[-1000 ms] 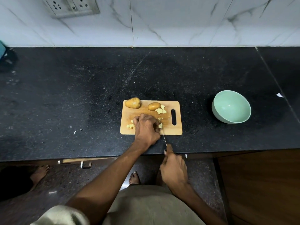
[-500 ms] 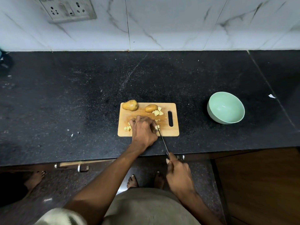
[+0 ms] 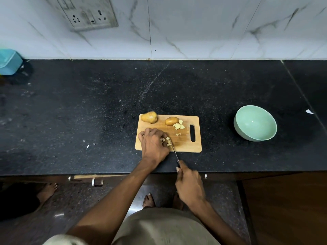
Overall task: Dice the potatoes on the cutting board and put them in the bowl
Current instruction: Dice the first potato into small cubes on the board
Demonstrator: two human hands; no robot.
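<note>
Head view: left hand curls its fingers over potato pieces on the cutting board, touching the knife gripped by the right hand; a slip risks nicked fingertips; bowl well apart.

The counter is black stone flecked with fine white specks, with a paler dusty streak running from its back edge toward the middle. The wall behind is white tile veined with grey marbling, carrying a greyish-white socket plate. The cutting board is light tan wood, darker and scored at its centre. Two potatoes at the board's far edge are golden brown; the diced pieces are pale yellow. The bowl near the counter's right end is mint green. A box at the far left corner is turquoise.
</note>
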